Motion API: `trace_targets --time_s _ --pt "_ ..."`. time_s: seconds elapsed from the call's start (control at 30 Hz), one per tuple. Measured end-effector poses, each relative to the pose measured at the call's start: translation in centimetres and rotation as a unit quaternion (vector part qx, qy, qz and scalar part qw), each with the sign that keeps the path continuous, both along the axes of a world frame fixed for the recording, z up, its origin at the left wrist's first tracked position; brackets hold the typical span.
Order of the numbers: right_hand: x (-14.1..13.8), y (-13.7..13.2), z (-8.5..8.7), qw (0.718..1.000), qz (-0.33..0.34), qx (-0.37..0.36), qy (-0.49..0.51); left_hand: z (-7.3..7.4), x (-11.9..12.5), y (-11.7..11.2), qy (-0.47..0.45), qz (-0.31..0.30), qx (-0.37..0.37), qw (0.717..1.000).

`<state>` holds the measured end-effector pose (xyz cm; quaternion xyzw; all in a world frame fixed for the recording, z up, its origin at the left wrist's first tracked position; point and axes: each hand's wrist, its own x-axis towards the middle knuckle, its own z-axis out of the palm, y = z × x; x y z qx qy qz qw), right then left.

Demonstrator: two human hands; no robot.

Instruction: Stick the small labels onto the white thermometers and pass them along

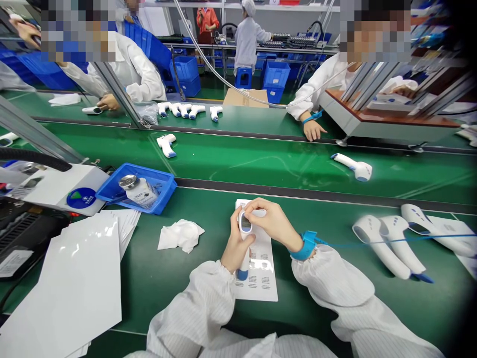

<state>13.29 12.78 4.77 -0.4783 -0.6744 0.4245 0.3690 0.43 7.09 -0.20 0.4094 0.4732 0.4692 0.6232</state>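
Note:
My left hand is wrapped around a white forehead thermometer with a blue handle end, its small oval display facing me. At the display's right edge, the fingers of my right hand are pinched together against the thermometer's head. Whether a small piece is between those fingertips I cannot tell. A blue strap with a thin cord circles my right wrist. Beneath both hands lies a glossy white sheet printed with small blocks of text. A crumpled white cloth is left of my left hand.
Several white thermometer parts lie at right. At left are a blue tray with a metal-topped bottle and white sheets. Beyond, a green conveyor belt carries thermometers; co-workers sit across, one hand resting near the belt.

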Motion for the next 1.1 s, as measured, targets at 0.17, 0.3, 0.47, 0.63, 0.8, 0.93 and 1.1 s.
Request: trace_targets --time_s 0.17,0.3,0.47,0.63,0.8,0.93,1.1 --pt "-0.1 0.0 0.0 1.000 -0.002 -0.002 0.000 0.0 0.0 -0.1 -0.004 -0.012 -0.016 1.000" --pt "0.0 0.0 0.1 1.000 0.000 -0.002 -0.003 0.1 -0.1 -0.2 -0.022 -0.036 -0.029 0.999" --pt "0.0 -0.1 0.0 1.000 0.000 0.002 -0.007 0.4 -0.2 -0.3 -0.031 -0.033 -0.040 0.998" --pt "-0.1 -0.1 0.1 1.000 0.002 0.008 -0.001 0.6 -0.2 -0.3 -0.033 -0.014 -0.058 0.998" --pt "-0.1 0.0 0.1 1.000 0.003 0.009 0.000 0.6 -0.1 -0.1 -0.027 0.017 -0.051 0.998" --pt "-0.1 0.0 0.0 1.000 -0.002 0.005 -0.006 0.7 -0.2 -0.2 -0.057 -0.024 -0.085 0.994" --pt "-0.1 0.0 0.0 1.000 -0.002 0.001 -0.009 1.5 -0.4 -0.3 -0.066 -0.036 -0.071 0.995"
